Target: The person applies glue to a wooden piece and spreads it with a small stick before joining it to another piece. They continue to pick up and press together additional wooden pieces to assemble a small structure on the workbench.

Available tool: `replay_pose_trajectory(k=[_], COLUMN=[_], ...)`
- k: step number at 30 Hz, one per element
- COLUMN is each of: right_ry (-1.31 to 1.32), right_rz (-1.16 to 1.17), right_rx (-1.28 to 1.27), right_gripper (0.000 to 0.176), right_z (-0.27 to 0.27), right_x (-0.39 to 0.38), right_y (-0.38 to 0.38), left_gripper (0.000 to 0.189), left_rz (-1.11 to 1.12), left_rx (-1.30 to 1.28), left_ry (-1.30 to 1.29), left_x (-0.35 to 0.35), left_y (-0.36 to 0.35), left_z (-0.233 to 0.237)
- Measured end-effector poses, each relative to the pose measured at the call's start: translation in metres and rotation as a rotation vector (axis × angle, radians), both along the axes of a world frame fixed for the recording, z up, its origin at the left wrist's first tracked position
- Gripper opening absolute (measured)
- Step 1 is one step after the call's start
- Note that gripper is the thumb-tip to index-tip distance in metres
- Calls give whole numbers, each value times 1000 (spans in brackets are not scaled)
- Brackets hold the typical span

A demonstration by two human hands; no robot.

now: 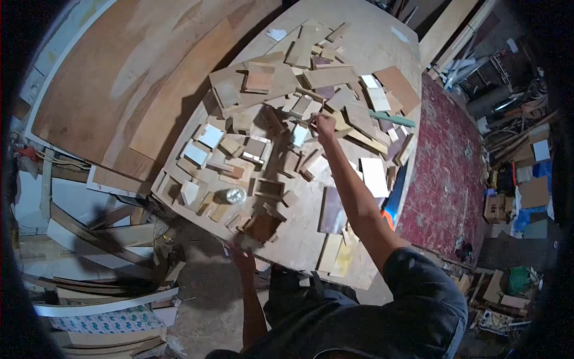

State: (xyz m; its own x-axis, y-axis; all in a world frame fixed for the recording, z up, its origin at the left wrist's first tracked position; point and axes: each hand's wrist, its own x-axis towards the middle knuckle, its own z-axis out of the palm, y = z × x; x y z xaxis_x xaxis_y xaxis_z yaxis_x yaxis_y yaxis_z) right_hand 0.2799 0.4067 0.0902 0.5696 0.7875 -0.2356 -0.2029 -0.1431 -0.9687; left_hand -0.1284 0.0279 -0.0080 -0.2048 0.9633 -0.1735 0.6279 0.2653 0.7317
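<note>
Your right hand (324,124) is out over the middle of the table (299,239), fingers down among the scattered wood pieces (330,76); whether they grip one is too small to tell. Your left hand (243,258) is low, right by the near edge. Between you and the far pieces sits a shiny round container (235,195), and a green strip (391,118) lies off to the right.
</note>
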Motion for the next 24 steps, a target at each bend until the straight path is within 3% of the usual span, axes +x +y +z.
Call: replay_pose_trajectory(k=[2,5,7,8,11,13,15,19,20,21,23,24], right_ry=[-52,-86,-208,-342,-296,-349,-387,-273,-243,-248,-250,-330], right_rz=[-9,-22,54,-6,9,62,35,8,-4,-14,13,17], right_rx=[-28,-96,-319,-216,-136,-110,-321,-235,-285,-290,-222,-282], right_gripper=[12,10,12,13,12,10,11,12,11,11,11,10], right_z=[-7,-20,-25,-81,-98,-101,-104,-146,-55,-72,-134,-109], right_x=[6,15,20,38,39,37,41,55,18,27,47,37], right_y=[45,99,124,152,174,187,191,209,171,180,209,201], left_gripper=[81,85,87,88,92,93,94,94,94,94,94,94], left_rz=[34,-34,65,160,192,194,72,57,68,78,88,108], left_rx=[18,-36,-123,-216,-197,-246,-199,-84,-116,-152,-213,-267], left_ry=[-275,-238,-300,-365,-581,-551,-270,-260,-258,-255,-289,-318], left_x=[2,-10,-1,4,0,3,9,5,0,-1,6,8], left_y=[3,-8,1,6,2,9,7,-4,-10,-13,1,7], left_z=[4,-26,0,14,8,17,22,-12,-25,-32,-2,13])
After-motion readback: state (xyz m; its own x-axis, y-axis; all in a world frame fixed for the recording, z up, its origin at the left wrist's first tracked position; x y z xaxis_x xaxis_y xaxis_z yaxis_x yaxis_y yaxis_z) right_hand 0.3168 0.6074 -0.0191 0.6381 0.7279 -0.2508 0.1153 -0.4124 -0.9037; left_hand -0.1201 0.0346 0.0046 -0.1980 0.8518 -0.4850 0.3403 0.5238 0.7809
